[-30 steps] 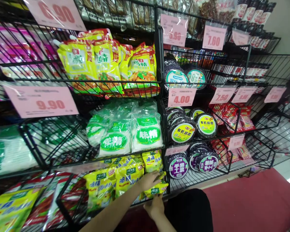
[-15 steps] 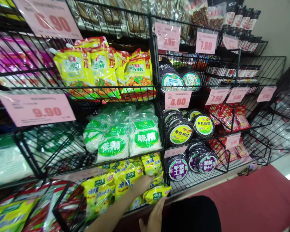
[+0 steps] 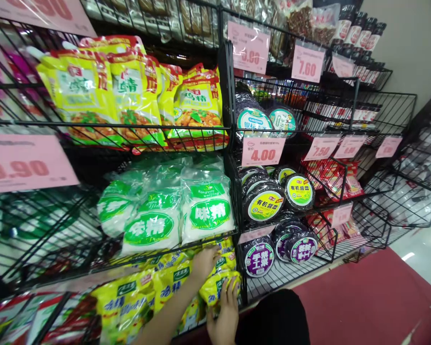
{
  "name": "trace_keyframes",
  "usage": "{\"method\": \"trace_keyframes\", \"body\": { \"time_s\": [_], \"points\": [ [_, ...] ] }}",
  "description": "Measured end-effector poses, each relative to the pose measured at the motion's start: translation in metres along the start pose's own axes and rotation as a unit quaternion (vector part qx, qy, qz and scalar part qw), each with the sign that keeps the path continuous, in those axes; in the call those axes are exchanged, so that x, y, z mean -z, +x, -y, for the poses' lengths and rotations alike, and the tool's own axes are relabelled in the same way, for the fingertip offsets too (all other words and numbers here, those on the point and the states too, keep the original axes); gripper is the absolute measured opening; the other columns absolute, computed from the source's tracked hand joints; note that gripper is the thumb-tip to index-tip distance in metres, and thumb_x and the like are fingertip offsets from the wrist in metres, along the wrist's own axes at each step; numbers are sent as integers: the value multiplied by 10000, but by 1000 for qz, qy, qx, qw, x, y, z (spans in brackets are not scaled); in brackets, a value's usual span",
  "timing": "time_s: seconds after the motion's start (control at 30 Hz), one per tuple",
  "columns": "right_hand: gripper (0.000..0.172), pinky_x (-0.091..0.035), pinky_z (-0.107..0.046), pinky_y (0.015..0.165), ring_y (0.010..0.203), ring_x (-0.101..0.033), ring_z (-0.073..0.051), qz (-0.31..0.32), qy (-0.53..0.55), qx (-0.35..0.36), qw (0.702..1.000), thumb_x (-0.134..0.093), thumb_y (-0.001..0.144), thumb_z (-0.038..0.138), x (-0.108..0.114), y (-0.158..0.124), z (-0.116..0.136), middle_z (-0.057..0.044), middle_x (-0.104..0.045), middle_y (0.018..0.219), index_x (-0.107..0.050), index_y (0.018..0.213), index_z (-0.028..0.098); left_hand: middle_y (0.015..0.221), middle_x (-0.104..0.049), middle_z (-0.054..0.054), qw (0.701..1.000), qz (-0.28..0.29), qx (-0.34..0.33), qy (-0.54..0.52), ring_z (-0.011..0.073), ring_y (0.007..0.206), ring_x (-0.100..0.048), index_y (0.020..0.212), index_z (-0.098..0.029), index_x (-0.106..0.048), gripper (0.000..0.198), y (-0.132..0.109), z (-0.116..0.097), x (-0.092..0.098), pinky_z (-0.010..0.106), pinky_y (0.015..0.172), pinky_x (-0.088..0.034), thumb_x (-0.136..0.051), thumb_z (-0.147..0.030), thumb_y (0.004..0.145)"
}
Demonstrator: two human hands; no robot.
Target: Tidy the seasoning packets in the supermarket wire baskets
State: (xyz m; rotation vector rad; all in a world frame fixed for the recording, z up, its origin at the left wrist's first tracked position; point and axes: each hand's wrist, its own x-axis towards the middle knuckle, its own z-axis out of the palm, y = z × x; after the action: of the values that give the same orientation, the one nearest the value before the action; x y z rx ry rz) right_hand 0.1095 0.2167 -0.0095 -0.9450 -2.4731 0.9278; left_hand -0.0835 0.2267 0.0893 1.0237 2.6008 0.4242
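Note:
My left hand (image 3: pixel 204 264) reaches into the low wire rack over yellow bags of chicken bouillon. Its fingers are bent against a bag (image 3: pixel 227 248) at the back right; the fingertips are partly hidden. Lower down, my right hand (image 3: pixel 224 311) has its fingers curled over the front end of another yellow bouillon bag (image 3: pixel 211 290), which lies on its side. The thumb stays below that bag's left part. More bouillon bags, such as an upright one (image 3: pixel 125 304), stand left of my left forearm.
White and green bags of MSG (image 3: pixel 206 211) fill the basket above. Round dark packs of seaweed (image 3: pixel 259 258) lie in the rack to the right. A black wire edge (image 3: pixel 147 258) runs over the bouillon bags. My dark-clothed knee (image 3: pixel 276 318) is close to the red floor (image 3: pixel 362 297).
The view has shifted closer to the shelves. My left hand has moved deeper among the bouillon bags. My right hand has risen from below the front bag onto it.

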Motion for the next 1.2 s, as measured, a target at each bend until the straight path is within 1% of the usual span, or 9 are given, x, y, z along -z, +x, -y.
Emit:
{"method": "trace_keyframes", "body": {
  "time_s": [0.13,0.2,0.37,0.53,0.67,0.8,0.97,1.1,1.2],
  "points": [
    [835,-260,-515,1259,1575,-88,-377,8,4,-22,1000,-597,783,161,-3,6,12,-166,-225,1685,-379,1581,49,1229,-700,97,979,-177,-90,-49,260,1205,-620,1177,-222,-688,339,-42,11,-15,418,1077,-490,-409,-306,1004],
    [889,-235,-527,1263,1575,-38,-384,7,-7,-37,999,-585,722,103,-7,5,16,-183,-161,1696,-360,1578,16,1224,-684,97,967,-212,-110,-89,254,1212,-611,1179,-236,-672,360,-72,21,-38,441,1112,-479,-374,-360,1016],
    [716,-217,-519,1263,1579,22,-340,15,34,-10,999,-525,881,184,0,6,15,-192,-179,1692,-391,1570,43,1429,-544,189,945,-224,22,-239,290,1315,-564,1400,-167,-471,524,-131,40,-112,501,1130,-492,-426,-481,983],
    [750,-230,-508,1245,1583,-113,-283,73,152,-4,986,-518,781,96,19,6,-4,-147,-347,1644,-486,1527,168,1378,-609,184,921,-126,25,-368,265,1256,-630,1389,-191,-451,508,-140,31,-148,452,1062,-545,-433,-478,971],
    [763,-429,-374,1144,1470,-431,-219,59,280,-78,955,-458,728,72,25,-3,-26,-134,-514,1536,-525,1483,167,1321,-659,168,922,-106,47,-368,284,1232,-649,1309,-183,-527,522,-125,25,-153,442,1033,-556,-588,-469,878],
    [749,-477,-364,1108,1350,-571,-261,48,208,-192,958,-469,717,82,20,-15,-41,-163,-599,1443,-527,1464,85,1167,-730,158,938,-99,112,-314,296,1098,-705,1142,-158,-622,415,-117,27,-159,416,946,-569,-552,-476,886],
    [1005,-261,-416,1251,1551,-246,-275,73,146,-99,982,-492,643,22,18,-19,-36,-193,-259,1665,-223,1612,13,1080,-761,138,948,-130,116,-266,293,1041,-719,1040,-177,-661,441,-113,25,-145,381,911,-546,-419,-536,958],
    [1079,-176,-475,1277,1584,-5,-259,92,64,54,992,-456,603,-37,27,-18,-19,-102,-161,1706,-218,1642,124,1030,-766,167,929,-170,215,-247,307,991,-726,1058,-147,-668,538,-96,26,-114,376,852,-539,-313,-548,1006],
    [1070,-194,-480,1278,1584,8,-276,105,-16,60,993,-465,611,-60,32,-16,-8,-84,-112,1718,-267,1637,174,1092,-756,189,929,-151,242,-237,319,1047,-720,1103,-122,-668,527,-87,32,-104,384,879,-536,-325,-511,1012]
  ]
}}
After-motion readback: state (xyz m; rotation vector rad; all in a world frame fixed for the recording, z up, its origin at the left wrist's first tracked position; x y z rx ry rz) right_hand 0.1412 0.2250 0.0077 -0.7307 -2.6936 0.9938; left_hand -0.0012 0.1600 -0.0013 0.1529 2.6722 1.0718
